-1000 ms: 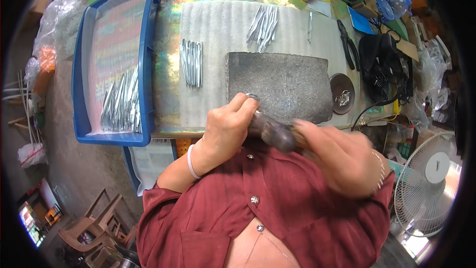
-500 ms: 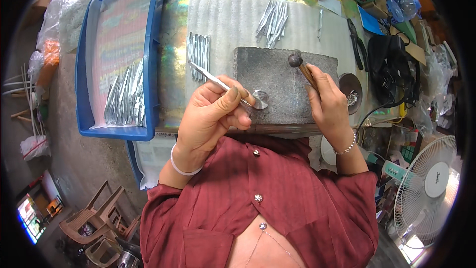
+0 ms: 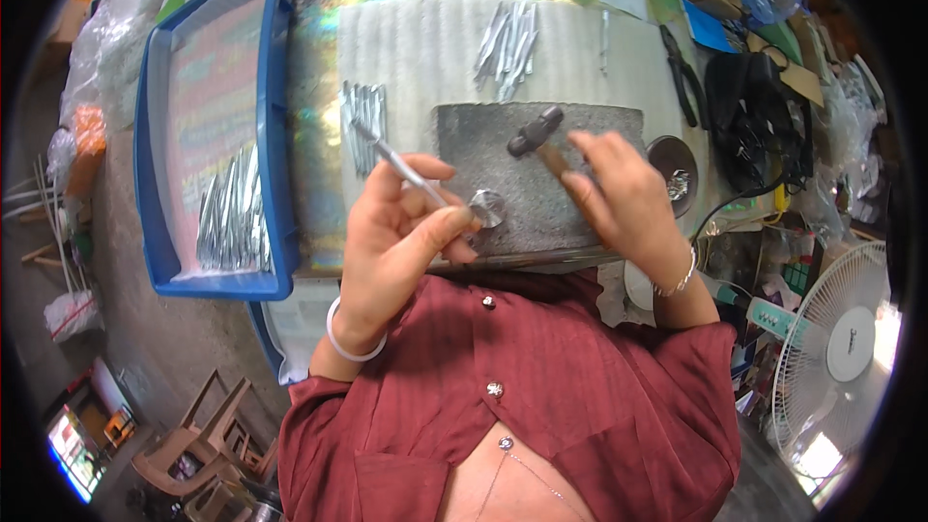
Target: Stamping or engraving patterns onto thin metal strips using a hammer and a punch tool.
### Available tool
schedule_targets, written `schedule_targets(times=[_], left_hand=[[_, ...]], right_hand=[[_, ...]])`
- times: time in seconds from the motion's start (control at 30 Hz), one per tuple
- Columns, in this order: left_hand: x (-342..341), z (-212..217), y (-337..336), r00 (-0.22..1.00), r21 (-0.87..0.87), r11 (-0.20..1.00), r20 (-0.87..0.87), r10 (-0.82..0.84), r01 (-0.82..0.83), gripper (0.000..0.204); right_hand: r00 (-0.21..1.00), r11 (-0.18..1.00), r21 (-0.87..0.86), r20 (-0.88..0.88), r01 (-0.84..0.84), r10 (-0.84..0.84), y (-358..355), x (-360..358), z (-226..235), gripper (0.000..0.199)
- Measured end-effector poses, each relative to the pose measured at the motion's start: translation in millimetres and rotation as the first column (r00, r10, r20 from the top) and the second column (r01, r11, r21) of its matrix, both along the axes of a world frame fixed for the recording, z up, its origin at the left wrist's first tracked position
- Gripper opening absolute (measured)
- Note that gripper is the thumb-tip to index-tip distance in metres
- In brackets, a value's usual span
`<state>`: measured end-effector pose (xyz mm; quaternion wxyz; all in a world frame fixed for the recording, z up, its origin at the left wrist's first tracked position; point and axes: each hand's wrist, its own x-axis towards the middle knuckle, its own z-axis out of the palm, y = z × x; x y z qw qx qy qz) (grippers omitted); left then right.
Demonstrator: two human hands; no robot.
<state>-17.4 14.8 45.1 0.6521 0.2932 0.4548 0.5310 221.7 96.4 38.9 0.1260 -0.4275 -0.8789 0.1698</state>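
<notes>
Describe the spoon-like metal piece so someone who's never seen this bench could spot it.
Find the grey stone block on the white foam mat. By its near left corner, the left hand pinches a silvery spoon-like piece, its handle slanting away to the left. Unlike the narrow strips bunched nearby, it ends in a broad, round bowl.

I am posing my left hand (image 3: 401, 222) in front of the chest, its thumb (image 3: 430, 232) pointing rightward and its fingers curling into a pinch. The left forearm (image 3: 333, 362) is slanting up from below. I am angling my right hand (image 3: 633, 193) forward and inward, its back facing the camera, index finger and thumb standing apart. From this remote view I am not making out how firmly it is gripping. Both arms are bending inward, the hands staying well apart.
</notes>
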Motion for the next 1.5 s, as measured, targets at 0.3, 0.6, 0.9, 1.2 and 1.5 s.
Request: schedule_targets(times=[0.3,0.6,0.9,1.2,1.5], left_hand=[[6.6,10.9,-16.4,0.961,0.104,0.990,-0.248,0.121,-0.097,0.013],[-6.3,9.3,-22.7,0.975,0.115,0.993,-0.218,0.035,-0.010,0.014],[7.9,1.3,-6.8,0.919,0.224,0.970,-0.394,0.002,0.094,0.022],[13.2,-5.5,-10.0,0.947,0.306,0.939,-0.317,-0.056,0.158,0.015],[9.6,-1.2,-21.2,0.924,0.261,0.955,-0.382,-0.029,0.138,0.009]], right_hand=[[0.971,0.922,0.309,-0.025,0.232,-0.236,173.6,50.0,-100.7,0.039],[0.908,0.913,0.105,0.107,0.394,-0.405,168.3,31.9,-55.3,0.033],[0.731,0.687,-0.655,-0.628,-0.313,-0.266,9.8,-0.2,36.6,0.011],[0.669,0.846,-0.401,-0.740,-0.352,-0.072,-23.6,-43.4,26.4,0.008],[0.701,0.952,-0.191,-0.713,-0.239,0.033,-33.7,-58.2,26.9,0.012]])
